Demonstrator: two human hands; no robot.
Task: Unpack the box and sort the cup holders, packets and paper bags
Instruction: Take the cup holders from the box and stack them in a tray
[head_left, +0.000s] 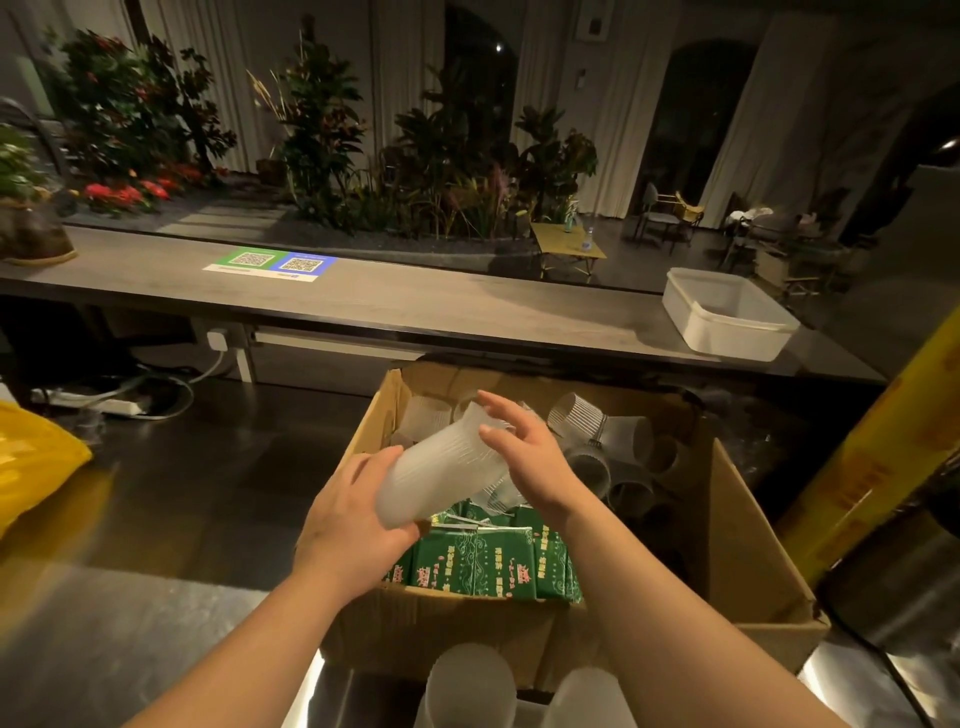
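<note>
Dim room. Potted plants (322, 119) line the back, and a long grey counter (415, 306) crosses the view at 12 o'clock. On it lie a QR-code sheet (270, 264) at 11 and a white tub (727, 332) at 2, close to the counter's near edge.

Work surface: steel bench (130, 623), bare at 8 to 9 o'clock. A yellow bag (36, 467) sits at the far 9 edge and a yellow roll (872, 467) leans at 3. That side is tight.

The cardboard box (748, 545) sits open at centre, flaps out, its right flap nearly reaching the roll. Inside:
- green packets (478, 561) standing in rows along the near wall
- loose cup holders (582, 415) lying at mixed angles toward the far wall, from 12 to 2

I see the stack of cup holders (441, 473), translucent and ribbed, held above the box, over the packets. Its long axis runs from 7 to 1 o'clock, tilted, with the far end higher. I cannot tell which end is the open mouth.

Left hand (353, 525): fingers wrapped round the stack's near, lower end, a firm grip.
Right hand (530, 462): fingers nearly straight and spread, thumb and palm resting on the far end, not closed around it.

Two more upright stacks (467, 680) stand at 6 o'clock, just outside the box's near wall.
</note>
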